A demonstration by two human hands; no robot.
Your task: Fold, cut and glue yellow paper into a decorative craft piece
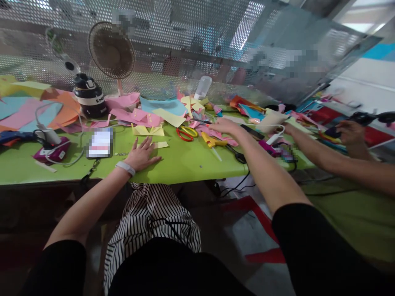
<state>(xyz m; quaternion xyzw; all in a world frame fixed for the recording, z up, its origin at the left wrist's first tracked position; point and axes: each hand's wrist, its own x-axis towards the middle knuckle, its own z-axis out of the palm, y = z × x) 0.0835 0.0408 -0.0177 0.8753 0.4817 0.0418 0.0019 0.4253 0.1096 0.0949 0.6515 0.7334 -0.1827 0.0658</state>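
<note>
My left hand (142, 156) lies palm down on the green tabletop (182, 164), fingers spread and holding nothing. Its fingertips are beside a small pale yellow paper strip (161, 144), with folded yellow paper (148, 130) just beyond. Stretched forward, my right hand (226, 126) is over pink paper scraps, near a dark narrow tool (201, 121). Its fingertips are small and partly hidden, so I cannot make out whether they grip anything. Scissors with red and yellow handles (187, 133) lie between my hands. A yellow glue gun (211, 140) rests close to my right forearm.
A phone (100, 142), a purple power adapter (52, 150) with cables and a black jug (90, 96) are on the left. Behind stand a fan (111, 50) and a perforated metal screen (191, 45). Another person's arm (333, 162) reaches in from the right.
</note>
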